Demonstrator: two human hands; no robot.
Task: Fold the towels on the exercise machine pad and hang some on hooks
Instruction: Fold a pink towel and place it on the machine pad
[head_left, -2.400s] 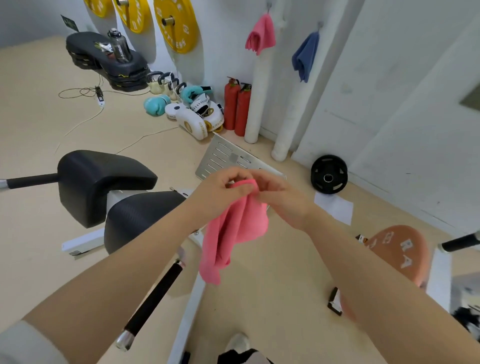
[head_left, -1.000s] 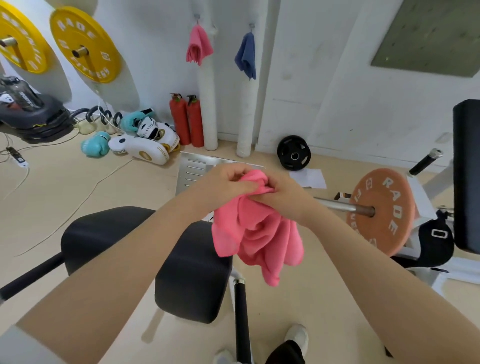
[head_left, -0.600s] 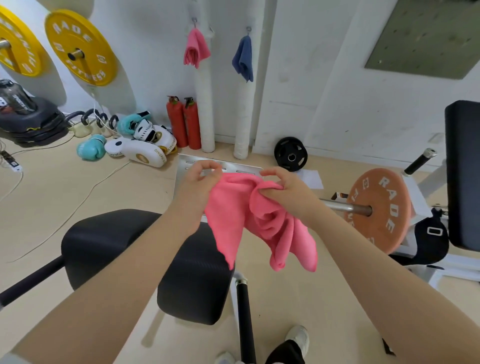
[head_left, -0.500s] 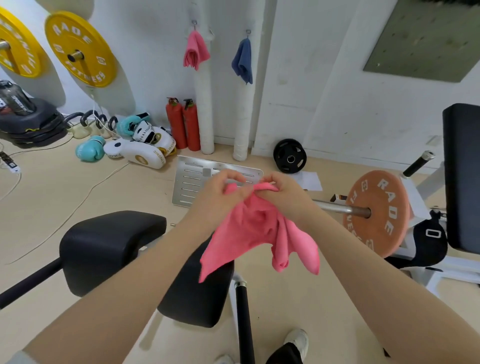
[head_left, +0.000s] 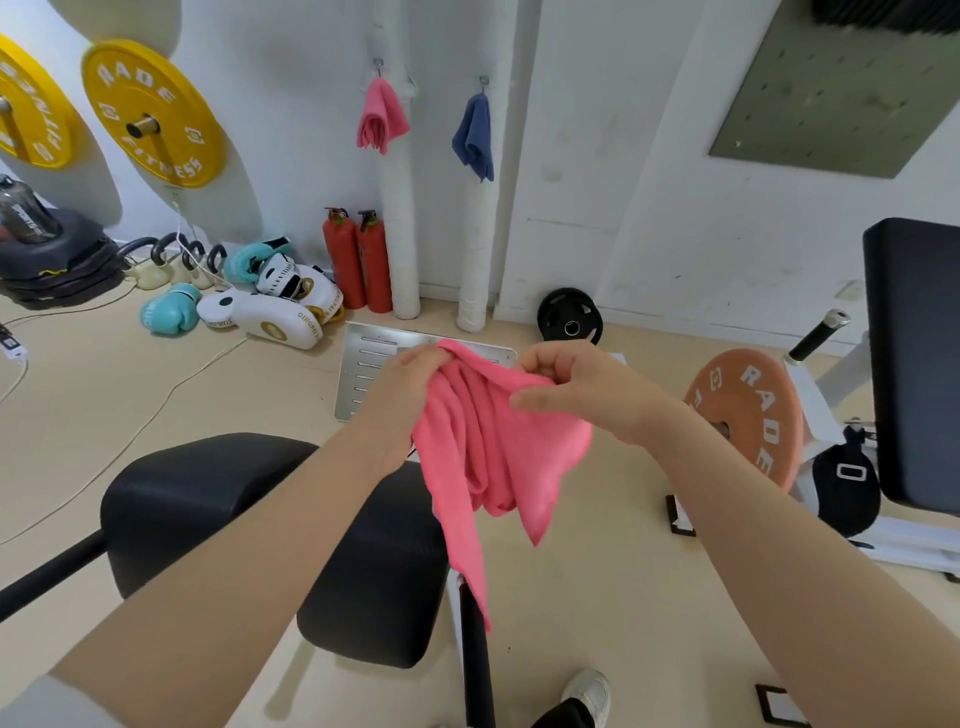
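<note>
Item: pink towel (head_left: 498, 447) — held in the air between both hands, above the near edge of the black machine pad (head_left: 249, 509) and not touching it. One long corner hangs down past the pad's right edge; a shorter flap droops on the right.

Left hand (head_left: 410, 384): grip closed, fingers curled round the towel's upper left edge.

Right hand (head_left: 576, 384): grip also closed on the upper right edge, thumb laid across the front of the cloth, fingers curled behind.

Change: half a second ago the two hands were pressed together with the cloth bunched between them; now they stand apart and the top edge is drawn out between them. The towel hangs in loose vertical pleats, not yet flat.

Reading: the person appears to be finding the corners and opening the towel — preparation for a fold, or for gathering it to hang. No fold is made so far.

Far wall: a second pink towel (head_left: 381, 117) and a blue towel (head_left: 475, 137) each hang from a hook (head_left: 378, 63) on the white pipes, so that part of the task looks partly done.

Also present: yellow weight plates (head_left: 150, 111) on the left wall, red extinguishers (head_left: 357, 260), boxing gloves (head_left: 171, 314) on the floor, an orange plate (head_left: 748, 410) on the right.
</note>
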